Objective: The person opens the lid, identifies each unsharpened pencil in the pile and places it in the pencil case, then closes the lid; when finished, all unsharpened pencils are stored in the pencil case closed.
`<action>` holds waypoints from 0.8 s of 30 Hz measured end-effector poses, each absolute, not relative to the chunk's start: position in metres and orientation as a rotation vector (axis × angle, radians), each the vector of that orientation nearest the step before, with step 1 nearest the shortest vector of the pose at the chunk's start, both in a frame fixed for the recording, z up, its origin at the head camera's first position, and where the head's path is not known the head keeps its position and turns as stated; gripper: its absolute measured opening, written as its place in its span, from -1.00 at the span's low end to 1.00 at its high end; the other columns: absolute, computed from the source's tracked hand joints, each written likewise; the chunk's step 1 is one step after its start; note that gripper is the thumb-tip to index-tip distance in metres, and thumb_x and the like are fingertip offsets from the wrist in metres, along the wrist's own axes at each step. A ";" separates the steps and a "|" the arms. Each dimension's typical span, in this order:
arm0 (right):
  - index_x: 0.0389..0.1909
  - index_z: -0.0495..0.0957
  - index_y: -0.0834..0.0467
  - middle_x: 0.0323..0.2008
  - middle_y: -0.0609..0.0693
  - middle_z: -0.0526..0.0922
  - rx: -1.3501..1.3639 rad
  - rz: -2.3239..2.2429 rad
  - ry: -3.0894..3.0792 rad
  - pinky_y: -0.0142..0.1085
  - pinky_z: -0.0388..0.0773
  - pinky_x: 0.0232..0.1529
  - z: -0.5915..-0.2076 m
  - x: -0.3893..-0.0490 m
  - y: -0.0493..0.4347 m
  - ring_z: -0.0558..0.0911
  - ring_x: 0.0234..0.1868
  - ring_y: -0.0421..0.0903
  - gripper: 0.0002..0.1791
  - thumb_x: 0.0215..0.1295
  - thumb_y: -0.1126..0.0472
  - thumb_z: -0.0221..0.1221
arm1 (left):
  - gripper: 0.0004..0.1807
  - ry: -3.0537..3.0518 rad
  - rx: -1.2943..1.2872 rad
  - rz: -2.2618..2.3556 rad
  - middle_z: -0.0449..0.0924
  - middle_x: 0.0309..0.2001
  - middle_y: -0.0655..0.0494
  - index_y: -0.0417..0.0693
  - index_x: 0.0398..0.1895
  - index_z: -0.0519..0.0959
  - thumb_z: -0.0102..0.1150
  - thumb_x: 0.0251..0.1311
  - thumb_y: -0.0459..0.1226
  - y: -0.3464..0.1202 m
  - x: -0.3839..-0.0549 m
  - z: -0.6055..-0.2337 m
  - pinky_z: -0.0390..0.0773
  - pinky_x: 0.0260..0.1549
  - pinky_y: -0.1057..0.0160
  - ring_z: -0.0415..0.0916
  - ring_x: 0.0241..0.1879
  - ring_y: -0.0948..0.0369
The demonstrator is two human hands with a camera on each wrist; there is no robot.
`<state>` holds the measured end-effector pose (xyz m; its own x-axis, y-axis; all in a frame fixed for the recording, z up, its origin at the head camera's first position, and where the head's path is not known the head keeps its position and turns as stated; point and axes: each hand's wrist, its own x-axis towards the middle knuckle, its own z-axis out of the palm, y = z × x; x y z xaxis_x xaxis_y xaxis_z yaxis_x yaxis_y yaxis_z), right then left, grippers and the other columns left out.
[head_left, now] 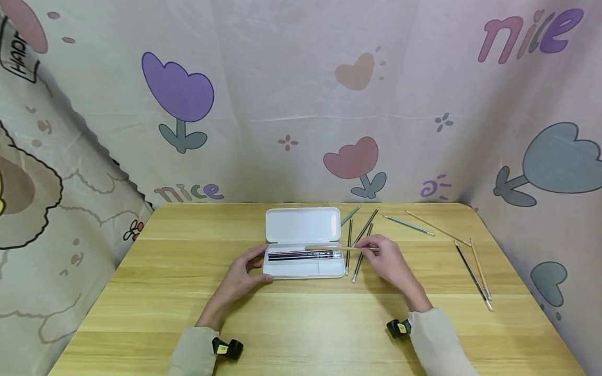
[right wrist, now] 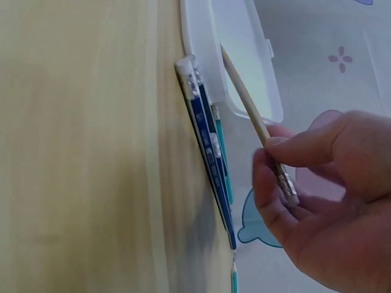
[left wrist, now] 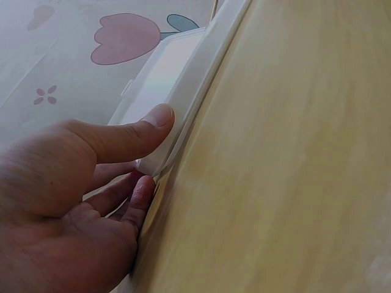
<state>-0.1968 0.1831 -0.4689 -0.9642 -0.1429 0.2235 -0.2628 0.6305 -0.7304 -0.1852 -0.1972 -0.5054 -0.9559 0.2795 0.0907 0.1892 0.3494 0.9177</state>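
A white pencil case [head_left: 291,269] lies open on the table, lid folded back, with several dark pencils [head_left: 301,256] lying lengthwise in it. My left hand [head_left: 242,277] holds the case's left end; the left wrist view shows the thumb [left wrist: 160,116] on its front edge and the other fingers around the corner. In my right hand [head_left: 383,256] a yellow pencil [right wrist: 244,94] is pinched between thumb and fingers near its eraser end. The pencil's far end reaches over the case, above the dark pencils. Whether it touches them, I cannot tell.
Just right of the case lie several dark pencils [head_left: 365,228] and a teal pencil [head_left: 350,215]. Farther right are another teal pencil [head_left: 409,225], two yellow pencils [head_left: 437,228] and a dark pencil [head_left: 472,275]. A printed curtain [head_left: 263,156] hangs behind the wooden table [head_left: 310,329].
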 end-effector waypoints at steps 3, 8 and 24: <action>-0.22 0.73 0.26 -0.21 0.10 0.76 0.267 1.252 -2.694 -0.09 0.72 -0.05 -0.469 -0.202 0.180 0.72 -0.15 0.04 -0.93 0.33 0.42 0.31 | -0.12 2.517 0.446 1.689 0.34 0.44 -0.23 -0.27 0.47 0.35 0.55 0.05 -0.41 -0.197 -0.185 -0.505 0.54 0.23 -0.03 0.49 0.20 -0.10; -0.22 0.72 0.30 -0.21 0.14 0.75 0.265 1.298 -2.677 -0.13 0.74 -0.10 -0.468 -0.207 0.172 0.72 -0.17 0.05 -0.91 0.32 0.46 0.27 | -0.11 2.536 0.442 1.664 0.33 0.45 -0.22 -0.27 0.48 0.35 0.55 0.05 -0.40 -0.197 -0.186 -0.506 0.55 0.23 0.03 0.48 0.22 -0.10; -0.25 0.75 0.27 -0.27 0.09 0.76 0.414 1.337 -2.661 -0.38 0.59 -0.39 -0.478 -0.221 0.135 0.61 -0.37 -0.11 -0.86 0.27 0.52 0.29 | -0.12 2.528 0.454 1.664 0.34 0.44 -0.22 -0.26 0.48 0.35 0.55 0.07 -0.36 -0.199 -0.186 -0.506 0.54 0.24 -0.02 0.49 0.22 -0.12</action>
<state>-0.2211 0.1346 -0.4785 -0.9532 -0.1828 0.2409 -0.3024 0.5685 -0.7651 -0.1860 -0.1985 -0.5056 -0.9527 0.2889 0.0941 0.2007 0.3659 0.9088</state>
